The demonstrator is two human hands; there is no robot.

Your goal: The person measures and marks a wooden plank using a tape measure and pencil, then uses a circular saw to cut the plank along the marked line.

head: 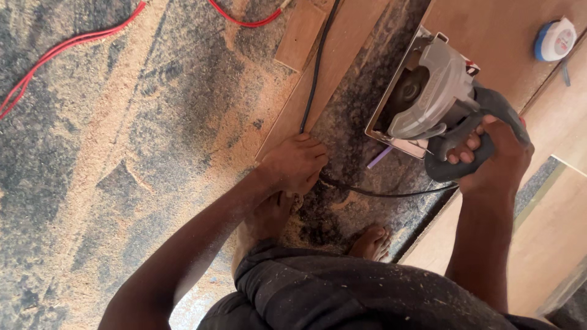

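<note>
My right hand (496,157) is closed around the dark handle of a grey circular saw (428,91), which sits at the edge of a large plywood sheet (489,36). My left hand (295,162) rests palm-down on the near end of a narrow wooden plank (342,46), its fingers over the saw's black power cord (315,67). The cord runs up along the plank and also loops across the floor to the saw. My bare feet (371,241) stand on the floor below the hands.
Sawdust covers the dark speckled floor (110,153). A red cable (67,43) crosses the upper left. A small wood offcut (299,33) lies on the plank. A blue-and-white tape measure (555,40) sits on the plywood at top right. More boards (550,244) lie at the right.
</note>
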